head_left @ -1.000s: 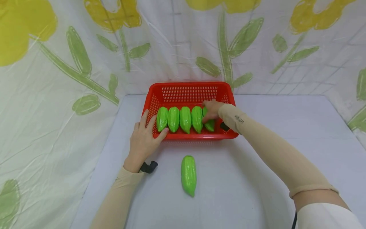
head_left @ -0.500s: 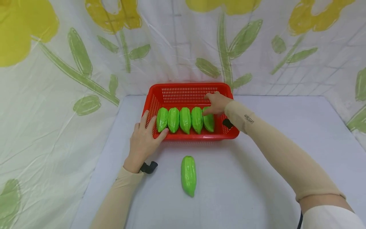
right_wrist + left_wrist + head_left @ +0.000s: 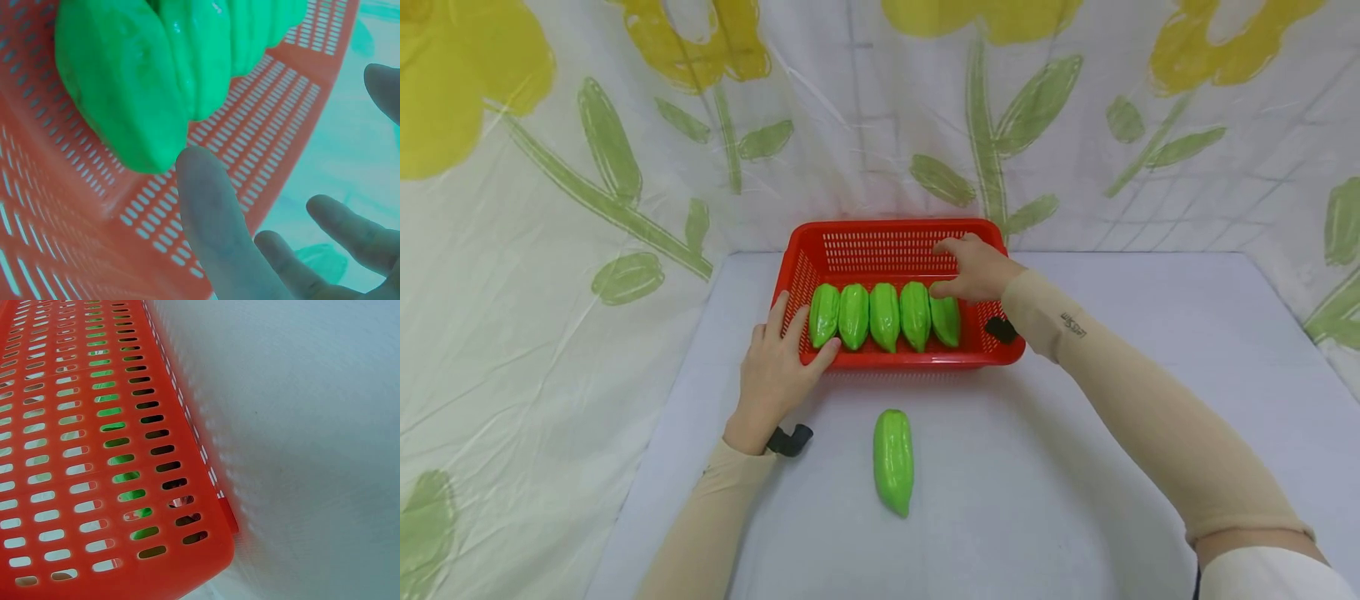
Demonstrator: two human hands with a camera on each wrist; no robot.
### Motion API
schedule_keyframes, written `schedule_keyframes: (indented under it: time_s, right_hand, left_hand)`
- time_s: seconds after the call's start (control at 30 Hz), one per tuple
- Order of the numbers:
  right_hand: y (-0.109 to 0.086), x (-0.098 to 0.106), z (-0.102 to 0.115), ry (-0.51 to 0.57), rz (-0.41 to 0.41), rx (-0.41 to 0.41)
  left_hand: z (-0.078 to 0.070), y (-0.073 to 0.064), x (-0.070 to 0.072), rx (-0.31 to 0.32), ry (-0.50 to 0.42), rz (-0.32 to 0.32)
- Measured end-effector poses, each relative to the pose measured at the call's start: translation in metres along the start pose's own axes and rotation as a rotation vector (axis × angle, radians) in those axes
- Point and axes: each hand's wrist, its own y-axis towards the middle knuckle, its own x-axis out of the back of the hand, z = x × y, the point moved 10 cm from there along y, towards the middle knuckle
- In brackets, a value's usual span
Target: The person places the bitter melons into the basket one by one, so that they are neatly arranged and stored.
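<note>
A red plastic basket (image 3: 910, 360) with slotted walls stands at the back of the table. Inside it, several glossy green ridged vegetables with pointed ends, such as the leftmost one (image 3: 824, 315), lie side by side in a row. My left hand (image 3: 778, 367) rests on the basket's near left corner, fingers spread over the rim. Over the right part of the basket is my right hand (image 3: 981, 268), fingers apart and holding nothing. Its thumb (image 3: 212, 206) is close to the tip of the rightmost green vegetable (image 3: 119, 81) in the right wrist view.
Another green vegetable (image 3: 893, 462) lies alone on the white table in front of the basket. A white curtain (image 3: 865, 108) printed with yellow flowers hangs right behind the basket.
My right hand has come off the rightmost green vegetable and moved up and right, its fingers spreading. That vegetable stays at the row's right end. The left hand keeps its place.
</note>
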Motion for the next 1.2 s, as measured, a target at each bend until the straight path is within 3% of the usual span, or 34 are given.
schedule_keyframes:
  time_s: [0.87,1.2]
  right_hand:
    - [-0.056,0.001,0.023,0.170,-0.107,0.090]
    - [-0.075,-0.009,0.029,0.153,-0.130,0.141]
  left_hand:
    - [-0.001,0.000,0.002,-0.017,-0.008,-0.019]
    - [0.000,0.000,-0.001,-0.016,0.000,-0.012]
